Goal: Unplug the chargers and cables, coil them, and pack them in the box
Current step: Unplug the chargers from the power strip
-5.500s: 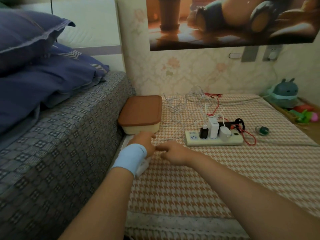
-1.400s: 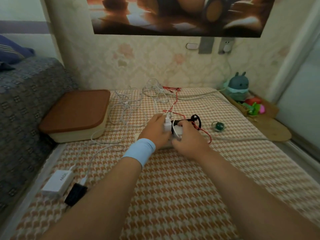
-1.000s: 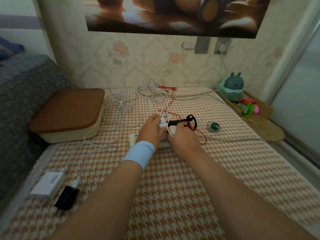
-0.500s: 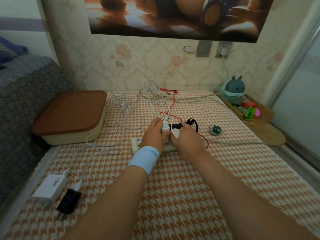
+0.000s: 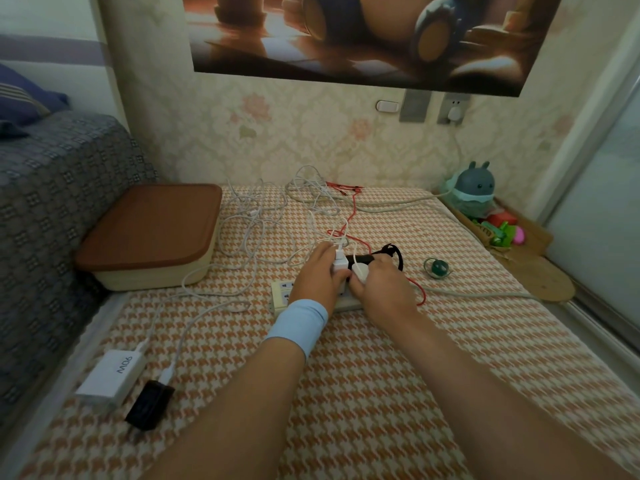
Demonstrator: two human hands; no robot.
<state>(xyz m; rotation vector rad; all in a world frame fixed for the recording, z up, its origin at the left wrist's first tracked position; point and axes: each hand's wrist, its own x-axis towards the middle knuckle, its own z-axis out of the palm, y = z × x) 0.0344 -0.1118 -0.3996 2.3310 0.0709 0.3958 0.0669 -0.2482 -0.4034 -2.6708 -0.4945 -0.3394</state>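
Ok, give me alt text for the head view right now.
Both hands work at the power strip: the left hand grips a small white charger, the right hand a rounded white charger. A white 90W charger and a black charger lie unplugged at the near left; the brown-lidded box sits closed.

You are in a home bedroom. Identify it by the bed (image 5: 52,188) and pillow (image 5: 20,102) at left of frame, floral wallpaper (image 5: 277,140) across the centre, the poster (image 5: 346,36) at top, and the plush toy (image 5: 472,188) at middle right.
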